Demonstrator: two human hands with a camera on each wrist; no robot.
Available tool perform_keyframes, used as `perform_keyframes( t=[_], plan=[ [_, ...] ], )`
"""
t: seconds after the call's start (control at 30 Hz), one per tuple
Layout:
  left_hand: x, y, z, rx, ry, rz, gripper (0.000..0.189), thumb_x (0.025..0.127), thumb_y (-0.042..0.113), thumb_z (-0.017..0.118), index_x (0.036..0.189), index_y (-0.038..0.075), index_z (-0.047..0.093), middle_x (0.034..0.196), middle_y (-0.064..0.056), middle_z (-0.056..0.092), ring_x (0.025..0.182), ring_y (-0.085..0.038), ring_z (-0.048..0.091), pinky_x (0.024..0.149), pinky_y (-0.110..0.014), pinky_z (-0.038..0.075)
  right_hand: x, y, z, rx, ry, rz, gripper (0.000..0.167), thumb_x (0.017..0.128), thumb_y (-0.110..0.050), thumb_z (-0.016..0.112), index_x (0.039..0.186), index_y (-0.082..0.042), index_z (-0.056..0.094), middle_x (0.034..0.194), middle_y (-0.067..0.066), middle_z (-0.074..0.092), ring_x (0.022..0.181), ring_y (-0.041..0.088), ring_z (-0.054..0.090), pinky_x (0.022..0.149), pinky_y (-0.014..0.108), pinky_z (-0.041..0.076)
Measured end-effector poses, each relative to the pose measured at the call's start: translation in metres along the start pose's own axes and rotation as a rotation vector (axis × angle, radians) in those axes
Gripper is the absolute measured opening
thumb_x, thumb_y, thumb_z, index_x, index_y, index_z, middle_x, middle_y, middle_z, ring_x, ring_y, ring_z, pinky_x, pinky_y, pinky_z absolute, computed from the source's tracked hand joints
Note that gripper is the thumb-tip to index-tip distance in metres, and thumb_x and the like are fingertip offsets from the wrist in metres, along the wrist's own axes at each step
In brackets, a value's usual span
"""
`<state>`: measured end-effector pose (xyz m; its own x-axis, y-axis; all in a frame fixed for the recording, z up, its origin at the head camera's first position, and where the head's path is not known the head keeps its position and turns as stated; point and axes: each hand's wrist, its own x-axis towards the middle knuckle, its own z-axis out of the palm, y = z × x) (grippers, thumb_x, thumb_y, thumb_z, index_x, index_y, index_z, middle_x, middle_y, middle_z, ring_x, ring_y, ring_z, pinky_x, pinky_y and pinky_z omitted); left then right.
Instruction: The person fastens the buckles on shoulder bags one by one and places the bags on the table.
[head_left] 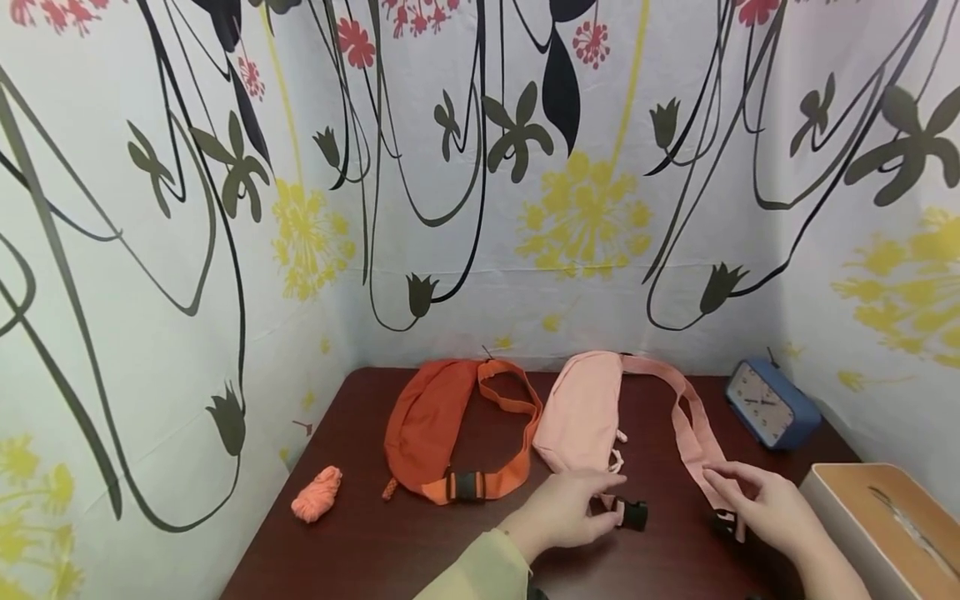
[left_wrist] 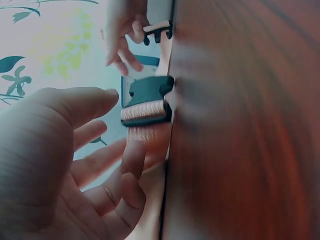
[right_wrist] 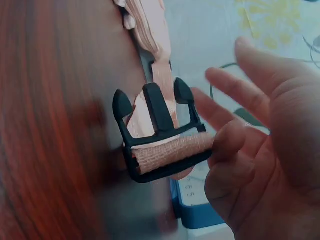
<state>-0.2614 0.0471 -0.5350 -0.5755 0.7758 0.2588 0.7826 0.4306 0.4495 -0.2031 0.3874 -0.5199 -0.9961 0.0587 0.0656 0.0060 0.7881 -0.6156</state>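
Note:
A pink waist bag (head_left: 581, 412) lies on the dark red table with its strap unclipped. Its black buckle socket (head_left: 634, 515) sits at my left hand (head_left: 566, 508). In the left wrist view the thumb stands apart from that socket (left_wrist: 147, 89), and loosely bent fingers are close to the strap. My right hand (head_left: 772, 504) is by the strap's other end, at the black pronged buckle half (head_left: 724, 522). In the right wrist view the prongs (right_wrist: 159, 107) point away from the hand, fingertips right at the buckle's edge, thumb spread. A gap separates the buckle halves.
Left of the pink bag lies an orange waist bag (head_left: 431, 417) with its buckle (head_left: 467, 486) fastened. A coral yarn bundle (head_left: 317, 494) is near the left edge. A blue clock (head_left: 798, 417) stands back right, behind a white-sided box (head_left: 847, 521) with a tan top.

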Motion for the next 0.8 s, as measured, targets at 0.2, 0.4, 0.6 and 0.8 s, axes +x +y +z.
perform_keyframes(
  t=[0.2,0.4,0.6,0.8],
  plan=[
    [0.000,0.000,0.008,-0.049,0.006,-0.055,0.050,0.108,0.035,0.070,0.155,0.021,0.064,0.119,0.014,0.076,0.066,0.015,0.049,0.071,-0.003,0.043,-0.002,0.001,0.003,-0.047,0.052,-0.010,0.051,0.111,-0.048,0.064,0.139,-0.006,0.073,0.051,-0.003,0.066,0.052,0.012,0.066,0.067,0.027,0.049],
    [0.001,0.000,0.012,-0.123,0.035,-0.074,0.043,0.108,0.031,0.070,0.148,0.018,0.070,0.109,0.013,0.080,0.065,0.018,0.051,0.069,-0.002,0.045,-0.004,0.010,-0.002,-0.082,0.055,-0.033,0.042,0.112,-0.046,0.063,0.128,-0.010,0.079,0.053,-0.009,0.067,0.064,0.002,0.064,0.067,0.027,0.049],
    [-0.001,-0.002,0.017,-0.157,0.029,-0.101,0.040,0.107,0.029,0.071,0.145,0.019,0.073,0.108,0.014,0.079,0.069,0.019,0.053,0.072,-0.002,0.046,-0.005,0.012,0.006,0.069,-0.064,-0.080,0.029,0.113,-0.034,0.064,0.118,-0.009,0.079,0.064,-0.004,0.069,0.059,0.010,0.062,0.061,0.027,0.050],
    [-0.001,-0.008,0.023,-0.210,0.046,-0.127,0.033,0.107,0.024,0.071,0.139,0.020,0.076,0.111,0.012,0.080,0.066,0.017,0.052,0.071,-0.004,0.046,-0.004,0.011,0.011,0.176,-0.137,-0.181,0.024,0.110,-0.023,0.069,0.123,-0.003,0.076,0.075,-0.004,0.074,0.066,0.011,0.067,0.061,0.028,0.054]
  ],
)
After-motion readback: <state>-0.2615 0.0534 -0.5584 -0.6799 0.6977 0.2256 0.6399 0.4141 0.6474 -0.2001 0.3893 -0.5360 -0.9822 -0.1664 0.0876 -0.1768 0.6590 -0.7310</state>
